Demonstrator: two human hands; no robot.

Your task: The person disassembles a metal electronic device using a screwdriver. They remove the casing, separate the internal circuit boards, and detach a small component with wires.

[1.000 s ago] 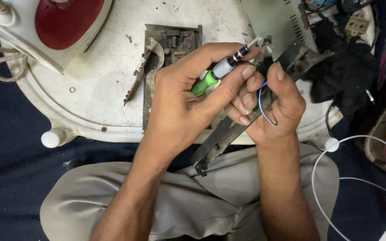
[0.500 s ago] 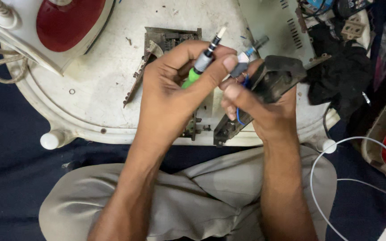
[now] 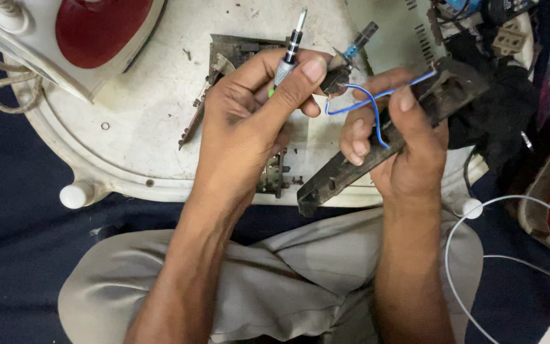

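My left hand (image 3: 249, 121) is closed around a small screwdriver (image 3: 293, 41) with a green and black handle, its tip pointing up and away from me. Its thumb and fingers also pinch a small dark component (image 3: 337, 78) joined to a blue wire (image 3: 364, 99). My right hand (image 3: 408, 159) grips a long dark, dirty bar-shaped part (image 3: 345, 178) held slanting over the table edge. The blue wire loops across my right fingers to the part's upper end. A thin blue-tipped piece (image 3: 359, 39) sticks up behind the component.
A round white table (image 3: 135, 146) carries a rusty metal plate (image 3: 237, 48) and small metal bits. A white and red iron (image 3: 90, 32) stands at top left. Black parts and cloth (image 3: 498, 121) lie at the right, a white cable (image 3: 479, 255) beside my knee.
My left hand has turned the screwdriver more upright and moved up. The dark part now slants lower, and the blue wire is drawn out between both hands.
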